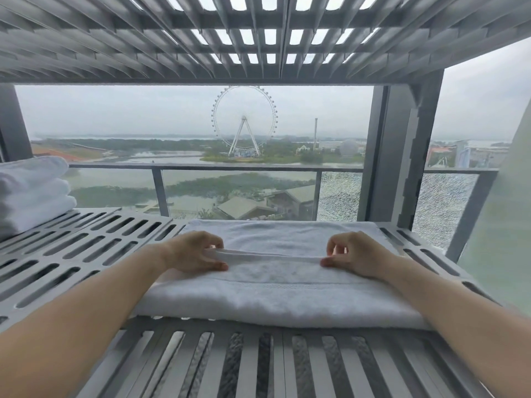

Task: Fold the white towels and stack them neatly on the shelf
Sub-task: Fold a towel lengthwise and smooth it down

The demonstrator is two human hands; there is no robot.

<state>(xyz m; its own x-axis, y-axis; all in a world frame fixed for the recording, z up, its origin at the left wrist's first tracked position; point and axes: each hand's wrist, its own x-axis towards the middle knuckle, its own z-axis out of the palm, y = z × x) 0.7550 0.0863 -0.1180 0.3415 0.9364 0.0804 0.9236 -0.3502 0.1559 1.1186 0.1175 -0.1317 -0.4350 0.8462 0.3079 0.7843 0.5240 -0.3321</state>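
towel lies flat on slotted shelf | my left hand and right hand pinch its upper edge | folded stack at far left

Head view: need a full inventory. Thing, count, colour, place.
towel: 1, white, partly folded, centre of the middle shelf
folded towels: 3 visible, white, stacked at the left end of the same shelf
middle shelf: 1, grey, slotted, under the towels
upper shelf: 1, grey, slotted, overhead
lower shelf: 1, grey, slotted, nearest the camera
balcony railing: 1, grey, behind the shelves
shattered glass panel: 1, clear, right part of the railing
Ferris wheel: 1, white, far centre
left hand: pinches the towel's raised edge
right hand: pinches the same edge
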